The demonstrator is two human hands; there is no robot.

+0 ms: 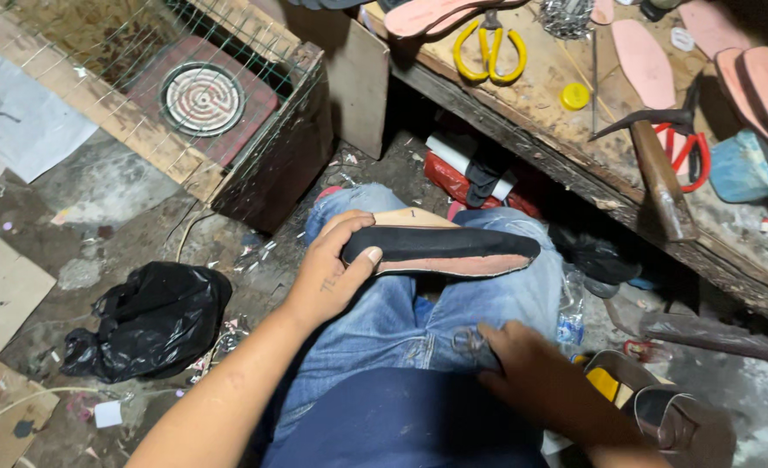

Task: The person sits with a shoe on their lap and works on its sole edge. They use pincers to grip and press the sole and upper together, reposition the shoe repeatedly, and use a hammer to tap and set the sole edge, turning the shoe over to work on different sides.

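Shoe sole: a long, flat sole with a black, matte upper face, a reddish-pink edge and a pale tan layer beneath is laid across the knees on blue jeans; its long axis runs left to right in the head view, the narrower rounded end pointing right.
Left hand: the left hand is wrapped around the sole's left end, thumb pressed on the black face, fingers curled behind the far edge; the forearm is extended up from the lower left.
Left grip: closed firmly on the sole.
Right hand: the right hand is rested palm-down on the right thigh, fingers bent over small metal scissors, whose grey loops are seen at the fingertips.
Right grip: the fingers are laid on the scissors; whether they are actually gripped cannot be told.
Workbench: a worn, scratched wooden bench is seen at upper right, bearing yellow-handled scissors, a wooden-handled hammer and pink insole cut-outs.
Floor: a crumpled, glossy black plastic bag is seen on the dirty concrete floor, left of the knees.
Crate: a wire-meshed wooden crate with a round coil heater inside.
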